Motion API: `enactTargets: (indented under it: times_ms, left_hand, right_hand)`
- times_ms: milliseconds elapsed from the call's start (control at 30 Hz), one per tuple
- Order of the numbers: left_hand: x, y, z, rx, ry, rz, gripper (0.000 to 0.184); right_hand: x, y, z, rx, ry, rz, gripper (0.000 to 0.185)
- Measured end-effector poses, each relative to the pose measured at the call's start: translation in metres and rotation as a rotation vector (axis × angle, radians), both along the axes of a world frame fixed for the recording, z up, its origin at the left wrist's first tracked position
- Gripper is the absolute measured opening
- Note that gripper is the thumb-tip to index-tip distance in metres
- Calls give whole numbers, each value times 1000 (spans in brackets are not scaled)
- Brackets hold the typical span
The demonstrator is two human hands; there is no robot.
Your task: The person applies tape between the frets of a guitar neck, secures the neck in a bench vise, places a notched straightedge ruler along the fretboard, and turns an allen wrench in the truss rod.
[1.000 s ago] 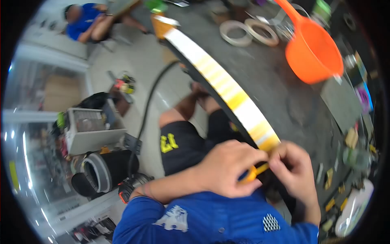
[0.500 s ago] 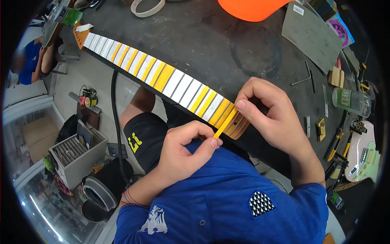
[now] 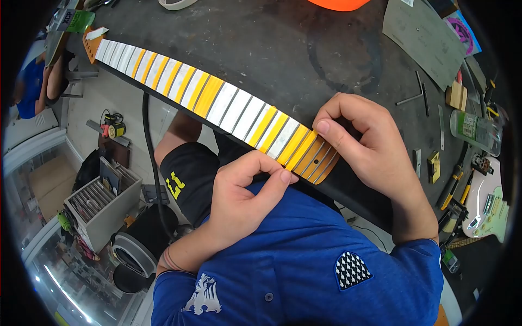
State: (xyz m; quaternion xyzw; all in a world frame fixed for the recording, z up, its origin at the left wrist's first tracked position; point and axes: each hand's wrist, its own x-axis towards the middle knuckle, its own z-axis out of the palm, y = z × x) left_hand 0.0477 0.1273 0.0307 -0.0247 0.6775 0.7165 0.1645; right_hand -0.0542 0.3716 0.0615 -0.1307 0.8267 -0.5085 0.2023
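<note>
A guitar neck [image 3: 326, 162] lies slantwise along the table's near edge, its headstock [image 3: 91, 48] at the far left. White and yellow tape covers the fretboard between the frets, except for bare wood at the wide end. My left hand [image 3: 242, 193] pinches the lower end of a narrow yellow tape strip [image 3: 300, 151] between thumb and forefinger. At the strip's upper end, my right hand [image 3: 365, 142] has its thumb and forefinger closed. The strip lies across the fretboard beside the last taped spaces, parallel to the frets.
On the dark table [image 3: 272, 49] are a grey sheet [image 3: 424, 43], a hex key [image 3: 410, 99], a clear bottle [image 3: 476, 132] and a brass-coloured block [image 3: 433, 167]. A pale guitar body [image 3: 486, 198] is at the right. Another person [image 3: 38, 81] sits far left.
The yellow strip has come down from above the bare wood onto the fretboard, next to the other yellow tape. Both hands keep their pinch; the view has shifted slightly.
</note>
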Motion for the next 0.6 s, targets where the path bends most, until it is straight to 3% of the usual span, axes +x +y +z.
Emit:
enactTargets:
  times_ms: [600]
  left_hand:
    - [1, 1, 7, -19, -117, 26, 4]
  right_hand:
    - [0, -3, 2, 81, 39, 43, 13]
